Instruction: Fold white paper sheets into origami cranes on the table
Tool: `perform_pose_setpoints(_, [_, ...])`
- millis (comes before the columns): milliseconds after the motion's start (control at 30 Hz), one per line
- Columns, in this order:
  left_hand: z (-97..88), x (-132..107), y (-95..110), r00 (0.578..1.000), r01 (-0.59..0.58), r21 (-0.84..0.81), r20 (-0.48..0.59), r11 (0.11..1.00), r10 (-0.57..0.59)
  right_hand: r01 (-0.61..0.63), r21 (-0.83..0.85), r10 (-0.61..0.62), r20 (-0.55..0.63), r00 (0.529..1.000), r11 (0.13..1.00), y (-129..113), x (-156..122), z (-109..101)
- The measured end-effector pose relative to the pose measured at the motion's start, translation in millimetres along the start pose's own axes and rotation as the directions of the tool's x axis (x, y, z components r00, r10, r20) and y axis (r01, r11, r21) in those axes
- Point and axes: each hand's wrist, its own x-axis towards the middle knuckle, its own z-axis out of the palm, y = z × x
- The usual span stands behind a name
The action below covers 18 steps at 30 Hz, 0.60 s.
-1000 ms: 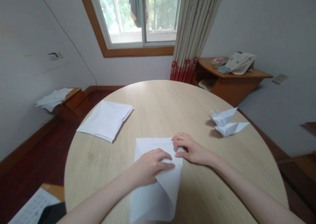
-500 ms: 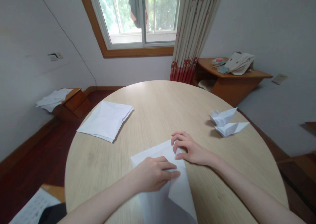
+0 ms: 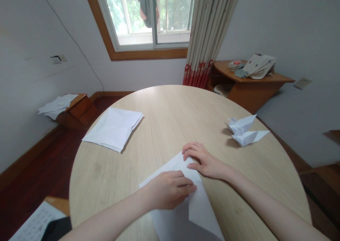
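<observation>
A white sheet of paper (image 3: 203, 207) lies at the near middle of the round table, with a flap folded over along its right side. My left hand (image 3: 171, 189) is closed at the flap's inner edge, its fingertips pressed together on the paper. At the far corner my right hand (image 3: 203, 159) grips the sheet, its fingers bent over the edge and the thumb lying on the paper. The left hand and forearm hide part of the sheet, and its near end runs out of view.
A stack of white paper (image 3: 113, 129) lies at the table's left. Two folded paper figures (image 3: 245, 137) stand near the right edge. Beyond the round table (image 3: 170, 106) are a window, a curtain (image 3: 203, 39) and a wooden desk (image 3: 255, 92) with cloth items.
The sheet has turned slightly, its left corner coming nearer and its near end swinging right. My left hand has slid a little to the right; my right hand keeps to the far corner.
</observation>
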Motion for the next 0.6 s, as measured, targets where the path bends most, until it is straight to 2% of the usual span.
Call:
perform_pose_setpoints(300, [8.9,1,-1,0.997,-0.041,-0.106,-0.07,0.994,0.034,-0.043,0.013,0.043,-0.011,0.999,0.999,1,1,1])
perform_pose_setpoints(600, [12.1,-2,-1,0.997,0.015,-0.118,-0.076,0.993,-0.024,-0.054,0.021,0.055,-0.063,0.996,0.998,7,1,5])
